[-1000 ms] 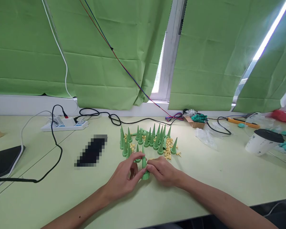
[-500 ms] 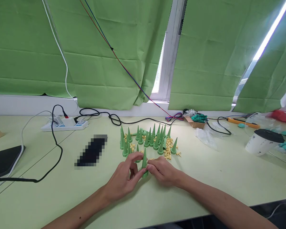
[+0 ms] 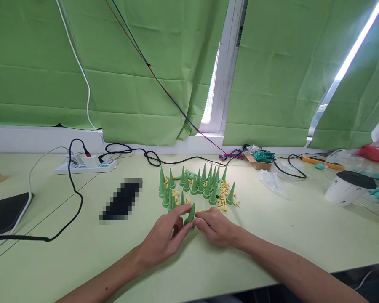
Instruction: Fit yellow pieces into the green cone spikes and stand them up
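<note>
A green cone (image 3: 191, 213) is held near the table's front, between the thumb and forefinger of my left hand (image 3: 167, 235). Its pointed top shows above the fingers, and the base is largely covered. My right hand (image 3: 216, 226) is closed at the cone's right side, thumb and forefinger pinched together; what lies between them is too small to make out. Just beyond both hands, several upright green cones (image 3: 201, 183) stand in a cluster. Small yellow pieces (image 3: 222, 203) lie in heaps among them and at their right.
A blurred dark object (image 3: 121, 200) lies left of the cones. Farther left are a power strip (image 3: 86, 166) and black cables. A small cardboard box (image 3: 260, 163), clear plastic, an orange tool (image 3: 322, 162) and a lidded white cup (image 3: 349, 188) are on the right.
The held cone has tilted and sits lower between my left fingers. My left fingertips have shifted slightly; my right hand looks almost unmoved.
</note>
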A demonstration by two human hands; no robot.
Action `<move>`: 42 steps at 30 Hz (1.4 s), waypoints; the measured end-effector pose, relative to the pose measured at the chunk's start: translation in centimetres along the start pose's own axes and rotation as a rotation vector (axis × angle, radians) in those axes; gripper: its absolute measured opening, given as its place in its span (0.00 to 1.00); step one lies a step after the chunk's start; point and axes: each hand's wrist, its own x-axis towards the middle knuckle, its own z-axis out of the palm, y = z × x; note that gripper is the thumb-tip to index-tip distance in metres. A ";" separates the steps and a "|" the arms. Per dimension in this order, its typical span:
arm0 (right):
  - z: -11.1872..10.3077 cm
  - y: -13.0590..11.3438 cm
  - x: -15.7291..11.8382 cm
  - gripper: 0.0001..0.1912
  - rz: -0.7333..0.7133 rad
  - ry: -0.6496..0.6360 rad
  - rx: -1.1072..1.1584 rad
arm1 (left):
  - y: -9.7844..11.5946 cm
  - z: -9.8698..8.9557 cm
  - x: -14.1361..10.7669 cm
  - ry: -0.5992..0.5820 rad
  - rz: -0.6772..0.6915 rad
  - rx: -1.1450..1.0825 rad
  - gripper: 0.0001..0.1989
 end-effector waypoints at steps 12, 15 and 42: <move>0.0 0.0 0.1 0.19 0.016 -0.022 0.072 | 0.4 -0.5 0.2 -0.140 0.002 -0.118 0.15; 0.1 -0.1 0.1 0.19 0.015 -0.022 0.076 | 0.8 -0.8 0.3 -0.147 0.023 -0.177 0.19; 0.0 -0.1 0.0 0.18 0.022 -0.022 0.124 | 1.0 -0.9 1.5 -0.196 -0.312 -0.660 0.15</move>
